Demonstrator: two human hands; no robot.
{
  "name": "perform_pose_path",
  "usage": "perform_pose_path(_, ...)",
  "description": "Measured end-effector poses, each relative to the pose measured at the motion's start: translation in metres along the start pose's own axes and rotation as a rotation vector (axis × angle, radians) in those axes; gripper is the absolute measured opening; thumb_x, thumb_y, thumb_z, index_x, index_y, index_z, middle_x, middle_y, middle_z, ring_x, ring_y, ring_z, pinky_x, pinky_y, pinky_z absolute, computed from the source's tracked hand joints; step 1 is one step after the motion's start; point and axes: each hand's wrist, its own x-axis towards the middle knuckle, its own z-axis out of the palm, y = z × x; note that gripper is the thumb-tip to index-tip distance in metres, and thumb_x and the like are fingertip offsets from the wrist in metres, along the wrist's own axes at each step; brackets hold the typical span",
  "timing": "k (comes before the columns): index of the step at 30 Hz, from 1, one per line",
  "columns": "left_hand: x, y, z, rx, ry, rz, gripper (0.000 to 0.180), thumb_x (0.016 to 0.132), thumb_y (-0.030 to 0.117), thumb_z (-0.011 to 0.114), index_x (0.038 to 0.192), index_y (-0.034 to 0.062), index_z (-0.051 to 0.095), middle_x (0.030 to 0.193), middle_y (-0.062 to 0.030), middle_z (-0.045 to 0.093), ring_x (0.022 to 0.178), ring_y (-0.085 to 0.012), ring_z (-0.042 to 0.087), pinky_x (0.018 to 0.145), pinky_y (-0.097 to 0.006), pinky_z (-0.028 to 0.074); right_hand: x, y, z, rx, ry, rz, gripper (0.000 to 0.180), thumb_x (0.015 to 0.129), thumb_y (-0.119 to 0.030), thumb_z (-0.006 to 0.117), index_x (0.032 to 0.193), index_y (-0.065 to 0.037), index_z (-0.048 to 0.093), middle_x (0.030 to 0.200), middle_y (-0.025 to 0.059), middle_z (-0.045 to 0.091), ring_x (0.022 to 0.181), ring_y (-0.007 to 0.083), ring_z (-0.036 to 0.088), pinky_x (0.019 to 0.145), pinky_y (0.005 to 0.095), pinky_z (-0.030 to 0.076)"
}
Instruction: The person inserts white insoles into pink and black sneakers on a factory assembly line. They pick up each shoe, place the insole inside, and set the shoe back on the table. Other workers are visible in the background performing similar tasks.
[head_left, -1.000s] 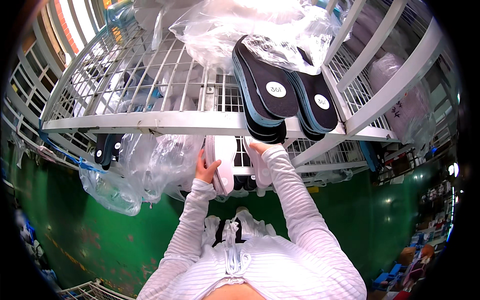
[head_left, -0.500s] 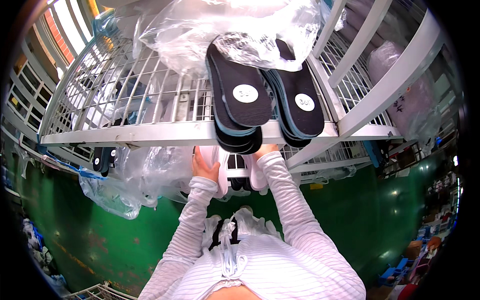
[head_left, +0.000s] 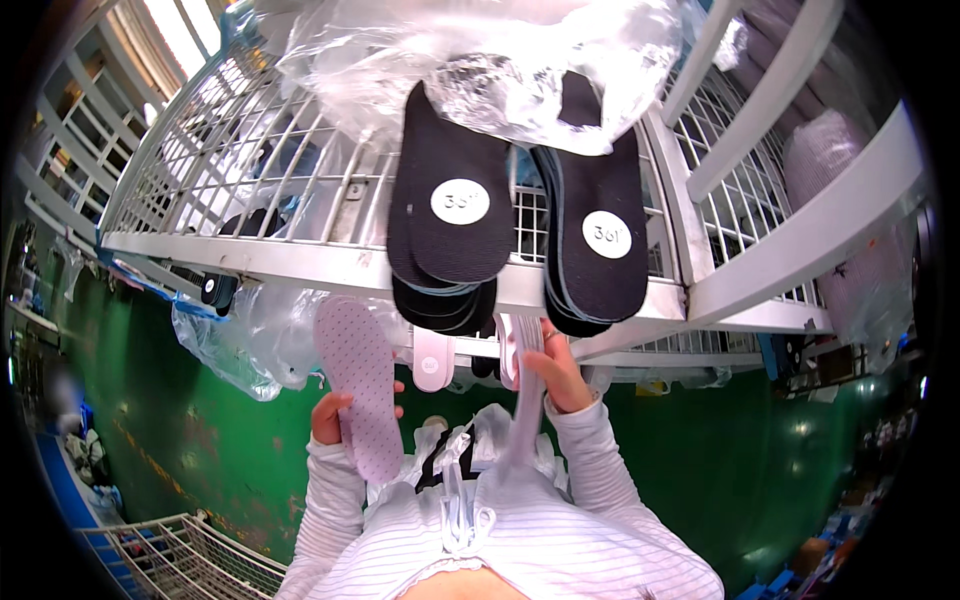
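My left hand is closed on a pale pink insole with small dark dots, held upright in front of the rack. Another pink insole, turned edge-on and partly blurred, is gripped in my right hand; whether it is one or a few together I cannot tell. Between my hands a pink insole with a round mark hangs over the lower shelf's front. Above, on the upper shelf, lie two stacks of black insoles with round white stickers, a left stack and a right stack, their ends jutting past the edge.
The white wire rack stands before me, its bar crossing above my hands. Clear plastic bags cover the upper shelf and hang below. A wire cart stands low at left on the green floor.
Both hands have come back from the lower shelf toward me, pink insoles in them. The left one has moved leftward and now shows its insole's dotted face.
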Motion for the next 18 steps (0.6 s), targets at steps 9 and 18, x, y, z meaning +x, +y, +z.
perform_pose_path(9, -0.061, 0.047, 0.025, 0.266, 0.148, 0.513, 0.081, 0.05, 0.026, 0.059, 0.118, -0.0031, 0.025, 0.087, -0.0262, 0.049, 0.054, -0.0231, 0.052, 0.039, -0.029, 0.044, -0.038, -0.002, 0.013, 0.946, -0.716, 0.403, 0.075, 0.059, -0.045, 0.059, 0.114, -0.002, 0.032, 0.092, 0.0148, 0.042, 0.066, 0.0176, 0.047, 0.045, 0.0251, 0.042)
perform_pose_path(18, -0.004, 0.25, 0.013, 1.575, 0.062, 1.326, 0.05, 0.071, 0.011, 0.052, 0.116, 0.0014, 0.032, 0.091, -0.0171, 0.05, 0.079, -0.0211, 0.051, 0.07, -0.03, 0.041, -0.005, -0.168, 0.155, -0.048, -0.301, -0.458, 0.078, 0.056, -0.023, 0.063, 0.119, 0.001, 0.023, 0.095, 0.0167, 0.048, 0.071, 0.0179, 0.053, 0.06, 0.0247, 0.044)
